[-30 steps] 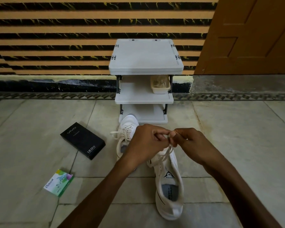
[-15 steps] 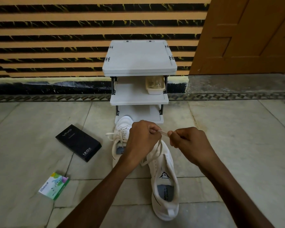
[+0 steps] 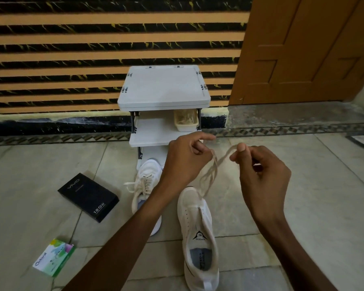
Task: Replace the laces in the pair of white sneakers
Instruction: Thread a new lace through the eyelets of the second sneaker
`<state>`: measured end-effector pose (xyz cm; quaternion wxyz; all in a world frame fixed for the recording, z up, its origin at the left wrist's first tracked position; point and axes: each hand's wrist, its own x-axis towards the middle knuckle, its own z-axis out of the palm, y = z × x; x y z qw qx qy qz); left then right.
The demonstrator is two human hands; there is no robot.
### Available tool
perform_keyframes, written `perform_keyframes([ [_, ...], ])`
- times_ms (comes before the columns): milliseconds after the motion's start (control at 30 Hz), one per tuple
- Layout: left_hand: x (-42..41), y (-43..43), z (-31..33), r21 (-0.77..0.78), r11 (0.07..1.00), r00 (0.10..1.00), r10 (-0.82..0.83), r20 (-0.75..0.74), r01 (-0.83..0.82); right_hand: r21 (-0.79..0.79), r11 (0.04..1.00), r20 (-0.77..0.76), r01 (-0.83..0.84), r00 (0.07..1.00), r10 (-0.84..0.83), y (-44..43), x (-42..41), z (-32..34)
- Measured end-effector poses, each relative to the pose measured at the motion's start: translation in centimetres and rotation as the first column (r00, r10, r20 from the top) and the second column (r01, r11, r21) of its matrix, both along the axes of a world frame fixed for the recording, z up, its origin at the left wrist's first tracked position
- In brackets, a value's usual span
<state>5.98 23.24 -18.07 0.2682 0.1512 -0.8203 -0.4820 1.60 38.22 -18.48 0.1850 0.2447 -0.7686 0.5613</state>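
Two white sneakers stand on the tiled floor. The near sneaker (image 3: 198, 234) points away from me with its eyelets bare, and a cream lace (image 3: 208, 175) rises from its toe end. My left hand (image 3: 185, 162) pinches one part of that lace above the shoe. My right hand (image 3: 261, 173) pinches the lace's other part between thumb and forefinger, a little to the right. The far sneaker (image 3: 146, 185) keeps its lace threaded, and my left forearm hides its heel.
A white three-tier plastic rack (image 3: 164, 89) stands against the striped wall, with a small cream tray (image 3: 186, 120) of laces on its middle shelf. A black phone box (image 3: 88, 196) and a green-white carton (image 3: 54, 257) lie on the floor at left. A wooden door (image 3: 307, 49) is at right.
My hands have risen and drawn apart, pulling the lace up out of the near sneaker's eyelets. The camera has tilted, so the scene sits lower in view.
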Motion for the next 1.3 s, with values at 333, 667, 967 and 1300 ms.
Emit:
perform_keyframes([
  [333, -2.3, 2.4, 0.8, -0.040, 0.996, 0.994, -0.081, -0.067, 0.079, 0.467, 0.879, 0.153, 0.092, 0.971, -0.182, 3.8, -2.4, -2.3],
  [667, -1.5, 2.0, -6.7, -0.087, 0.989, 0.964, -0.097, 0.246, 0.122, 0.853, 0.315, 0.474, -0.416, 0.871, -0.132, 6.2, -3.5, -8.0],
  [967, 0.7, 1.2, -8.3, -0.047, 0.992, 0.934, -0.097, 0.343, 0.120, 0.081, 0.888, 0.582, -0.452, 0.745, 0.326, 1.4, -1.8, -10.6],
  [1300, 3.4, -0.9, -10.5, 0.062, 0.997, 0.933, -0.056, 0.356, 0.037, 0.113, 0.867, 0.588, -0.486, 0.736, 0.336, -1.2, -1.0, -12.7],
])
